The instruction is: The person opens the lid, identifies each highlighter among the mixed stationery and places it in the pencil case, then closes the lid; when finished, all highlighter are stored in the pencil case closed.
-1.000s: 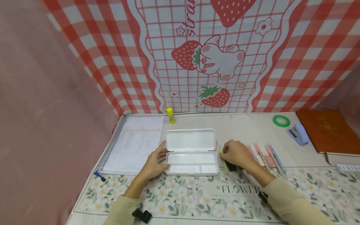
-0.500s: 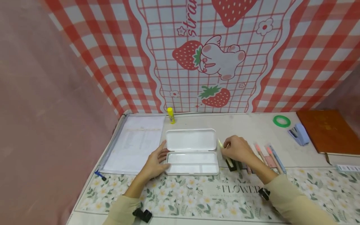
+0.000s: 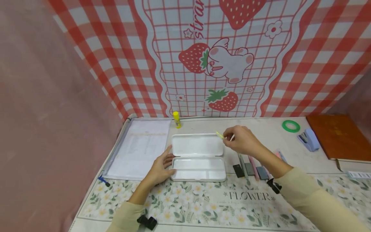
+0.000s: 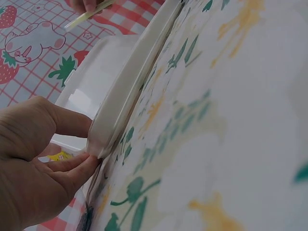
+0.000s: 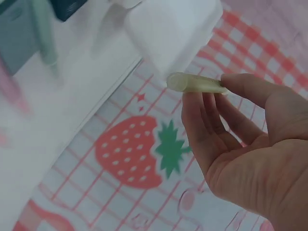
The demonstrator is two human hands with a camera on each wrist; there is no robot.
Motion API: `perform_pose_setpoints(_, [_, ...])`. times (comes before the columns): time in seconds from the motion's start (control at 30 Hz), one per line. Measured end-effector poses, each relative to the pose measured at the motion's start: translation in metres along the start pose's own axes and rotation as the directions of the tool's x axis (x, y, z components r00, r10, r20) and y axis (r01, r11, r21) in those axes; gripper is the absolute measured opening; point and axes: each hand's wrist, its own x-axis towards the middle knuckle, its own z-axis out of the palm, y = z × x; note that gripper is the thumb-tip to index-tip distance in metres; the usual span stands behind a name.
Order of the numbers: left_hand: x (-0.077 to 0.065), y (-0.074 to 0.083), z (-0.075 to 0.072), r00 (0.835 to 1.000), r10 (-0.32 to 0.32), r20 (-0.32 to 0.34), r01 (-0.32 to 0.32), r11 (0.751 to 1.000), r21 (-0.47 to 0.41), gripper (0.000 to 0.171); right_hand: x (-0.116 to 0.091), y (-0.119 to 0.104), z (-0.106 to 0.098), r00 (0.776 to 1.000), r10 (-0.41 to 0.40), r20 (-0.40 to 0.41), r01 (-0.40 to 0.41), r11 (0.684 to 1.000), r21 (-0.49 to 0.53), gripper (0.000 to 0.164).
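Observation:
A white pencil case (image 3: 191,163) lies unfolded on the flowered mat, its lid tipped back and its tray split into compartments with nothing in them. At its left end my left hand (image 3: 158,168) pinches the corner of the tray between thumb and fingers, as the left wrist view (image 4: 41,154) shows close up. My right hand (image 3: 243,139) pinches a pale yellow pen (image 5: 202,83) between thumb and fingertips. That pen is raised off the table, its tip overlapping the upper right corner of the lid (image 3: 197,145) in the head view.
Right of the case are a black block (image 3: 238,170), a green pen (image 3: 242,165), a grey block (image 3: 249,169) and a pink pen (image 3: 253,166), with more pens behind my forearm. A glue stick (image 3: 176,120), papers (image 3: 139,148), green tape (image 3: 291,126), stapler (image 3: 309,140) and notebook (image 3: 339,137) surround them.
My right hand has picked the yellow pen out of the row and lifted it up and left toward the lid, uncovering the blocks and pens beneath. My left hand stays put.

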Motion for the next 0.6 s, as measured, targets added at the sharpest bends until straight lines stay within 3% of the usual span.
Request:
perform_pose_setpoints(0.2, [0.001,-0.002,0.001,1.0,-0.009,0.009,0.009,1.0,-0.003,0.099,0.021,-0.027,0.029,0.993,-0.087,0.081,0.091,0.994,-0.057,0.013])
perform_pose_setpoints(0.4, [0.001,-0.001,0.0,1.0,-0.013,0.005,0.013,1.0,0.004,0.099,0.038,-0.051,0.077,0.979,-0.1,0.179,0.117,0.989,-0.092,0.01])
perform_pose_setpoints(0.6, [0.0,0.0,0.0,1.0,-0.008,-0.002,0.008,1.0,-0.01,0.1,0.039,-0.06,0.114,0.963,-0.086,0.255,0.132,0.977,-0.168,0.007])
